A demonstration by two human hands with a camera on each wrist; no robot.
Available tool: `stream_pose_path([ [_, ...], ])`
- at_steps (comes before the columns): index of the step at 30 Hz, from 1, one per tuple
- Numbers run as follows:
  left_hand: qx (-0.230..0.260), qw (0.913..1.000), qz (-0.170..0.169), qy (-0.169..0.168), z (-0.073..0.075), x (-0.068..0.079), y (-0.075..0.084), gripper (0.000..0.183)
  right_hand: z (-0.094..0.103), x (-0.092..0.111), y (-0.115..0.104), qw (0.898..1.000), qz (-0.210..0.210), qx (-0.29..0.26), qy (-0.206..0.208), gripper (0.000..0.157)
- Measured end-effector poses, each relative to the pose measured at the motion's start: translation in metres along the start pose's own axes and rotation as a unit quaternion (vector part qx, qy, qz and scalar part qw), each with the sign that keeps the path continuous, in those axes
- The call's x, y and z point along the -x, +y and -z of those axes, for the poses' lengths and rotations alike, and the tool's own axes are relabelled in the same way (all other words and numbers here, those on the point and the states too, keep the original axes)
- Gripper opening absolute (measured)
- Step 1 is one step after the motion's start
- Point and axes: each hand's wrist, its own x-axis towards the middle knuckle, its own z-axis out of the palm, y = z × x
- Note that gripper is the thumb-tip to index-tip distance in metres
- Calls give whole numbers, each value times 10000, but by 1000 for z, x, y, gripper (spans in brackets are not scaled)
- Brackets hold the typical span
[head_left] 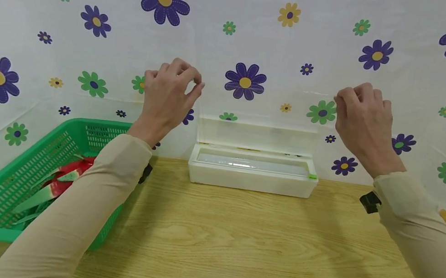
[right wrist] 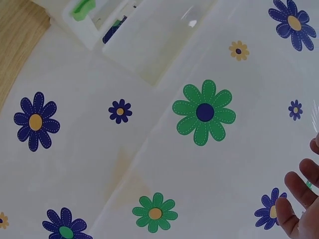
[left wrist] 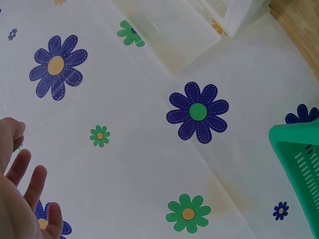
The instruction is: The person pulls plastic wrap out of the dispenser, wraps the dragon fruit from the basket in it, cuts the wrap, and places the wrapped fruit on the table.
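Raised in front of the flowered backdrop, my left hand [head_left: 168,94] pinches one side of a clear sheet of plastic wrap [head_left: 312,93] between thumb and forefinger. My right hand [head_left: 365,118] pinches the other side at about the same height. The sheet is nearly invisible and shows only as faint glints between the hands. Below it, at the back of the table, stands a white plastic wrap dispenser box [head_left: 251,180] with its lid [head_left: 256,137] tipped back. A shiny roll [head_left: 241,162] lies inside, and a green cutter tab [head_left: 312,176] sits at the right end.
On the left is a green plastic basket [head_left: 66,132] holding red and green vegetable-like items [head_left: 52,190], partly hidden by my left forearm. The wooden table [head_left: 236,237] spreads in front of the box. Behind it hangs a white flower-printed sheet [head_left: 202,31].
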Motion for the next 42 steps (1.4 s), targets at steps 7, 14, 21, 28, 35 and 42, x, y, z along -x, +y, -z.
stream_pose_path([
  [7, -8, 10000, 35, -38, 3, -3, 2, 20, 4, -3, 0, 10000, -44, -52, 14, 24],
  [14, 11, 10000, 90, -5, 6, -6, 2, 20, 6, -6, -1, 9999, -89, -63, 4, 25],
  [21, 70, 9999, 154, -24, 9, -8, 3, 20, 8, -9, -2, 9999, -127, -28, -4, 24],
  [28, 120, 9997, 215, 26, 10, -11, 3, 21, 9, -10, -3, 9998, -185, -55, 21, 28],
  [35, 175, 9995, 258, 65, 11, -12, 4, 21, 12, -12, -4, 9997, -248, -61, 64, 29],
  [42, 214, 9992, 320, 76, 12, -14, 3, 22, 13, -14, -5, 9995, -254, -55, 172, 29],
])
